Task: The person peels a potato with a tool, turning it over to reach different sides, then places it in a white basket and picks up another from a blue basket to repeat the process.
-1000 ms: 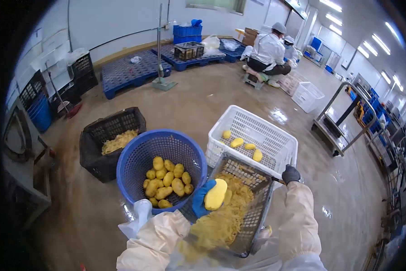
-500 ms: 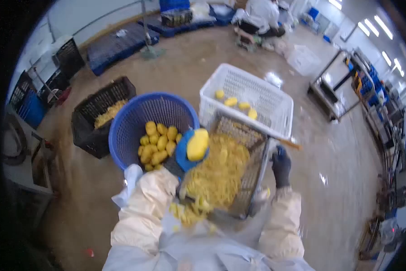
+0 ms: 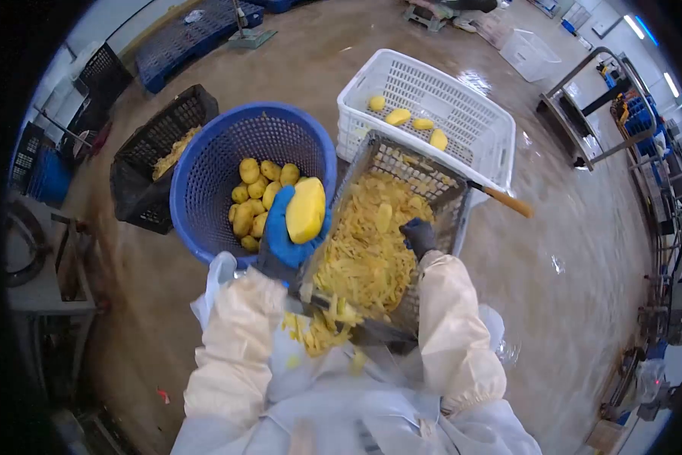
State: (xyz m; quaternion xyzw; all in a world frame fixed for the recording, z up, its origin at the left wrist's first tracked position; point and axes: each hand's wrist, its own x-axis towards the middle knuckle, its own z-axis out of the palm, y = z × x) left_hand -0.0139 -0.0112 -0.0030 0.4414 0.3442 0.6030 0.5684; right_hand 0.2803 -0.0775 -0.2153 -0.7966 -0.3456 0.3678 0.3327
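My left hand [image 3: 280,241], in a blue glove, holds a peeled yellow potato [image 3: 305,210] over the gap between the blue round basket [image 3: 204,144] and the grey wire basket [image 3: 424,171]. The wire basket rests tilted on my lap and is full of yellow peelings [image 3: 360,258]. My right hand [image 3: 419,233], in a dark glove, is down inside it on the peelings, fingers curled; what it grips is unclear. A wooden-handled tool [image 3: 507,202] lies across the wire basket's right rim.
The blue basket holds several unpeeled potatoes [image 3: 253,199]. Beyond the wire basket, a white crate [image 3: 477,114] has several peeled potatoes. A black crate [image 3: 140,189] of peelings stands left. The floor is wet, with blue pallets [image 3: 181,34] far back and a metal trolley [image 3: 591,83] at right.
My right hand left the wire basket's right corner and moved into the basket onto the peelings; the wooden-handled tool stayed on the rim. My view tilted downward. The left hand kept the potato.
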